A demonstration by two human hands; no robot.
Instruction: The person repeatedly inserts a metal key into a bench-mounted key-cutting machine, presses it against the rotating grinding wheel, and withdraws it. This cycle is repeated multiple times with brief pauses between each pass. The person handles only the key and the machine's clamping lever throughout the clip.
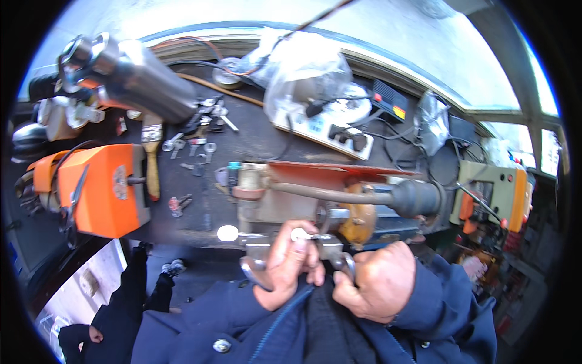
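A key-cutting machine (345, 194) with a red guard and yellow wheel housing stands on the bench before me. At its front are two small metal clamps. One key (228, 233) sits in the left clamp (257, 246), its round bright head sticking out to the left. My left hand (285, 261) pinches the round head of a second key (299, 234), whose blade points into the right clamp (330, 246). My right hand (382, 282) is closed on the curved handle (345, 265) below that clamp. Another curved handle (256, 273) hangs under the left clamp.
Several loose keys (209, 118) lie behind the machine, near a wooden-handled brush (151, 161). An orange machine (100, 191) stands left, a pale green one (485, 191) right. A white power strip (324, 133) and plastic bags (309, 73) lie at the back. A person (109, 315) is at lower left.
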